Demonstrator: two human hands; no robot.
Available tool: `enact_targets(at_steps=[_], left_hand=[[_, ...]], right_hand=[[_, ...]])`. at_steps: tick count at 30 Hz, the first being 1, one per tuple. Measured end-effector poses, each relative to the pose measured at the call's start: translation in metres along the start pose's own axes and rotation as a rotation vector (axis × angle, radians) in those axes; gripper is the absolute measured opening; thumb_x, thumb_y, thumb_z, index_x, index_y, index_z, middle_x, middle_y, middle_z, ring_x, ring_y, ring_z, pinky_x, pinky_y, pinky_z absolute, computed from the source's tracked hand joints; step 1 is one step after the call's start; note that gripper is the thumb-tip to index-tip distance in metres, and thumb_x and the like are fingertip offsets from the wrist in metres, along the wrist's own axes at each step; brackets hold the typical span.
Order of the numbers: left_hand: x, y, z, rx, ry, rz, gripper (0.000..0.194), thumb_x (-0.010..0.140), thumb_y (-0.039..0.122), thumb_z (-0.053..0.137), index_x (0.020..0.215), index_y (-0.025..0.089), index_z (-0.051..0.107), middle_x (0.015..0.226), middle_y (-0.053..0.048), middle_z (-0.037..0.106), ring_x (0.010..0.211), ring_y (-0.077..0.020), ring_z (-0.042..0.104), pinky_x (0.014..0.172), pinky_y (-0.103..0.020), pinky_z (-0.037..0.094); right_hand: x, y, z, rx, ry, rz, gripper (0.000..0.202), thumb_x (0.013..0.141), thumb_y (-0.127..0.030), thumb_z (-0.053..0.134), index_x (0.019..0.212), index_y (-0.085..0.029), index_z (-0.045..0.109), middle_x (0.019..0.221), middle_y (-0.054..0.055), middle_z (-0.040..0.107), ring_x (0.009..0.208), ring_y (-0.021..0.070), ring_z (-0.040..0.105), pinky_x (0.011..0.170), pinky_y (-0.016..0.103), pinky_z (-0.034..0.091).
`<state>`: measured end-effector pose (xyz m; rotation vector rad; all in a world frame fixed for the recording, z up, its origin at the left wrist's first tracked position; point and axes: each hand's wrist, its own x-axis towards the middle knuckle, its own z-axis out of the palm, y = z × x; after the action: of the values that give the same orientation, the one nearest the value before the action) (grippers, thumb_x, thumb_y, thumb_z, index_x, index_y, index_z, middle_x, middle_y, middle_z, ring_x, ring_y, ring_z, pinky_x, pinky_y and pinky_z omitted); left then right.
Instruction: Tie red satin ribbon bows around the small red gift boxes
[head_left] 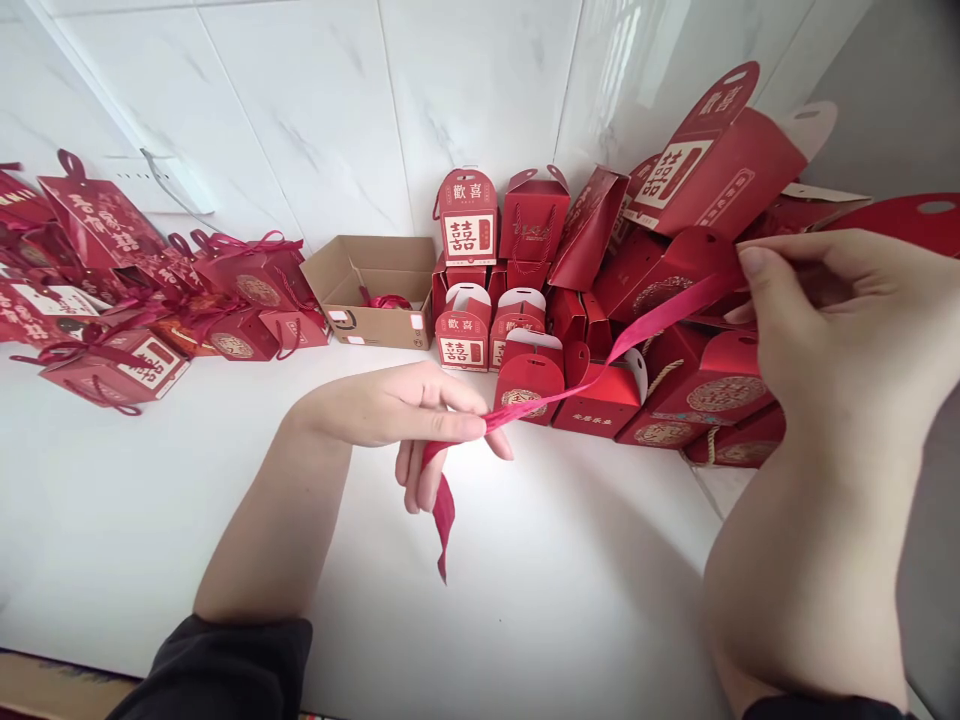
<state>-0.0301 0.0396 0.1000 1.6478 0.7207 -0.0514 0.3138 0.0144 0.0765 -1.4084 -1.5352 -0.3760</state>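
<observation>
A dark pink ribbon [559, 397] stretches slantwise between my two hands above the white table. My left hand [420, 425] pinches it between thumb and fingers near the middle of the view, and its loose end hangs down below the fingers. Higher up at the right, my right hand [840, 310] holds the other end between thumb and fingertips. The ribbon passes in front of several red gift boxes [600, 405].
Red boxes with ribbons [247, 275] crowd the back left. An open cardboard box [382, 330] with ribbon inside stands at the back centre. More red boxes [697, 160] are piled at the right, against the tiled wall [480, 80]. The white table [525, 600] lies below my hands.
</observation>
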Motion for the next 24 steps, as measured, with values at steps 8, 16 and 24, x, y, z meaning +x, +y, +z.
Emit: enact_targets(at_steps=[8, 16, 24], left_hand=[[0.004, 0.005, 0.001, 0.208, 0.151, 0.134, 0.020, 0.082, 0.035, 0.069, 0.091, 0.020, 0.079, 0.088, -0.007, 0.075, 0.043, -0.0064, 0.052, 0.040, -0.018, 0.043], [0.006, 0.000, -0.001, 0.028, 0.134, 0.133, 0.023, 0.081, 0.036, 0.072, 0.092, 0.016, 0.078, 0.085, -0.010, 0.077, 0.044, -0.0109, 0.062, 0.038, -0.019, 0.046], [0.006, -0.002, -0.001, -0.038, 0.098, 0.147, 0.024, 0.082, 0.032, 0.073, 0.099, 0.015, 0.072, 0.073, -0.007, 0.076, 0.063, -0.0177, 0.074, 0.060, -0.023, 0.060]], right_hand=[[-0.014, -0.068, 0.022, 0.148, -0.092, -0.082, 0.019, 0.090, -0.028, 0.062, 0.106, -0.022, 0.071, 0.103, 0.004, 0.071, 0.085, 0.0169, 0.067, 0.076, 0.029, 0.053], [-0.026, -0.100, 0.058, 1.067, -1.066, 0.056, 0.034, 0.103, -0.039, 0.039, 0.095, -0.019, 0.065, 0.087, 0.001, 0.070, 0.087, 0.0144, 0.068, 0.086, 0.029, 0.052], [-0.023, -0.088, 0.056, 1.231, -1.286, 0.223, 0.026, 0.101, -0.040, 0.044, 0.110, -0.019, 0.055, 0.079, 0.004, 0.071, 0.086, 0.0180, 0.067, 0.086, 0.036, 0.050]])
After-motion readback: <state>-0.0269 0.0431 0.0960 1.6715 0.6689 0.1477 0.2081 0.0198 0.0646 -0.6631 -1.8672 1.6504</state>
